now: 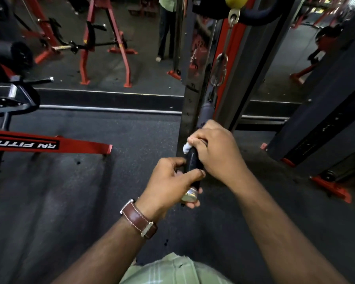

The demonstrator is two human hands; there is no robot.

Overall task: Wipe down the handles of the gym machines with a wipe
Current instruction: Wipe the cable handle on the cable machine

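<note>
A black cable handle (191,162) with a chrome end cap (190,195) hangs from a carabiner (219,70) on the cable machine, in the middle of the view. My left hand (172,181) grips the handle's lower end, thumb across the black grip. My right hand (217,149) is wrapped round the upper part of the handle and holds a white wipe (187,146) against it. Only a small bunch of the wipe shows at the fingers.
The cable machine's chrome and red upright (193,95) stands right behind the handle. A red and black bench frame (49,143) sits at the left. A wall mirror ahead reflects racks and a standing person (166,27). Red machine feet (330,187) lie at the right.
</note>
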